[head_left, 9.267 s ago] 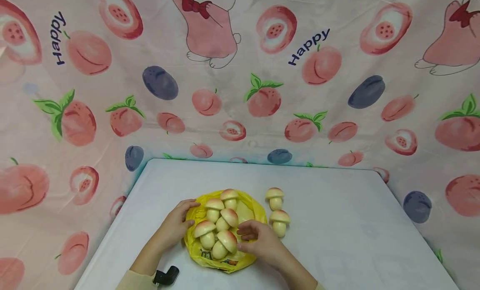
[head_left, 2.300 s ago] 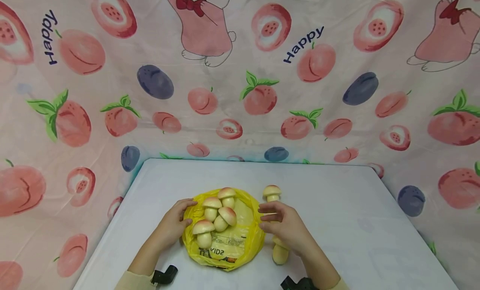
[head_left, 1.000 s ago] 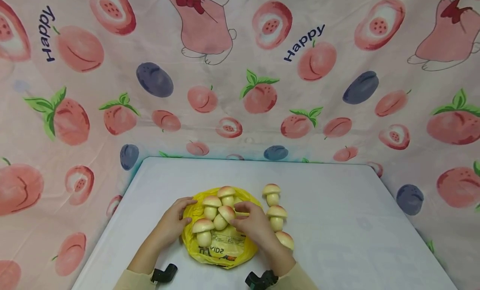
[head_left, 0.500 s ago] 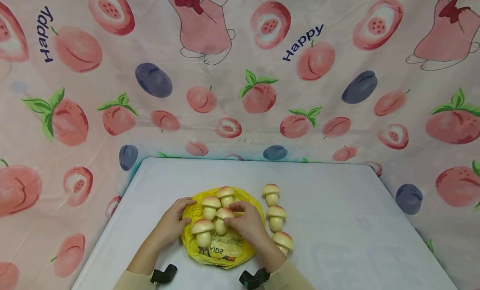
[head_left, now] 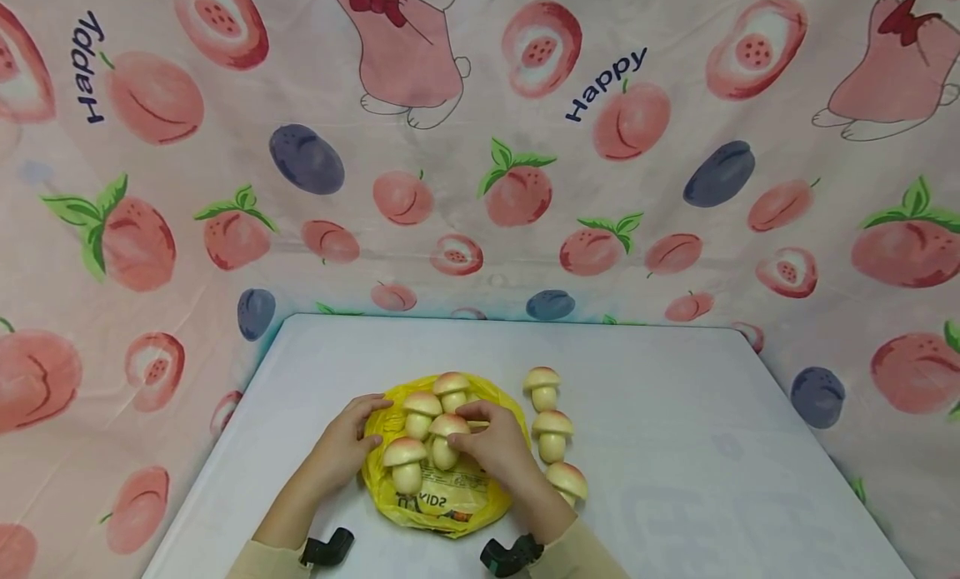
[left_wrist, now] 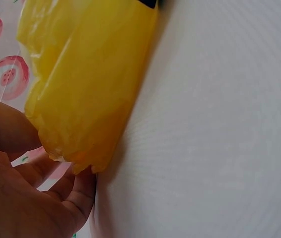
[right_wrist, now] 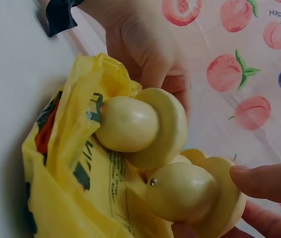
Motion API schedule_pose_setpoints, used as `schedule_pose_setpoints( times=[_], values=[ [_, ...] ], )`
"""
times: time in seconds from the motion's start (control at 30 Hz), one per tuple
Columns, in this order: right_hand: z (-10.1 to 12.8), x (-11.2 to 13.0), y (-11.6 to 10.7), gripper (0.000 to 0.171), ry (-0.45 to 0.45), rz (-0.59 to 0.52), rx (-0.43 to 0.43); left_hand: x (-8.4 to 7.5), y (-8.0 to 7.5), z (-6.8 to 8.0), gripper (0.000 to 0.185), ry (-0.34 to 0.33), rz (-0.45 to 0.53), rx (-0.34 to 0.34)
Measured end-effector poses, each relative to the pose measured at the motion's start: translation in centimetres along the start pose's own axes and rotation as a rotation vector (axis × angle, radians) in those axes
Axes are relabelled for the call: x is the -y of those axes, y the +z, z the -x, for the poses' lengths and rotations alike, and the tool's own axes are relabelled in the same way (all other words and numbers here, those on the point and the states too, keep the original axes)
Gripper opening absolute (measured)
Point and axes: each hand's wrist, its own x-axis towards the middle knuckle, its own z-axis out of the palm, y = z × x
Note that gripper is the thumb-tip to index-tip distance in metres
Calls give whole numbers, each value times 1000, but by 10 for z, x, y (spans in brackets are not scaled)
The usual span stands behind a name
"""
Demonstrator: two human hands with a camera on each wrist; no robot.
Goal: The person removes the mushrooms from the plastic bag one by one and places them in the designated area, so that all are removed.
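Note:
A yellow plastic bag with a rolled-down rim lies on the white table, holding several cream toy mushrooms with reddish caps. My right hand reaches in over its right side and pinches the cap of one toy mushroom; in the right wrist view this mushroom has the thumb on its cap, other fingers below. My left hand grips the left rim. From the left wrist, the thumb and bent fingers show around the bag's edge. Unheld mushrooms in the bag include one in front and another behind.
Right of the bag, three more toy mushrooms stand in a column: the far one, the middle one and the near one, partly behind the right forearm. A fruit-print cloth hangs behind the white table.
One mushroom from the bag has joined the column outside, now three. The right hand has returned to the bag and pinches another, now more upright. The left hand stays at the rim.

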Motion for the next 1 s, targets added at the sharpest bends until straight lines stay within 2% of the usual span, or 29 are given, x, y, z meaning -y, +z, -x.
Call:
schedule_pose_setpoints(
  times=[0.4,0.63,1.0],
  values=[
    [9,17,-16,53,13,-121,67,3,0,-1,52,6,5,3],
    [12,25,-28,54,-3,-119,88,4,0,-1,52,10,6,4],
    [18,33,-47,50,-4,-90,57,3,0,-2,52,16,5,6]
  ],
)
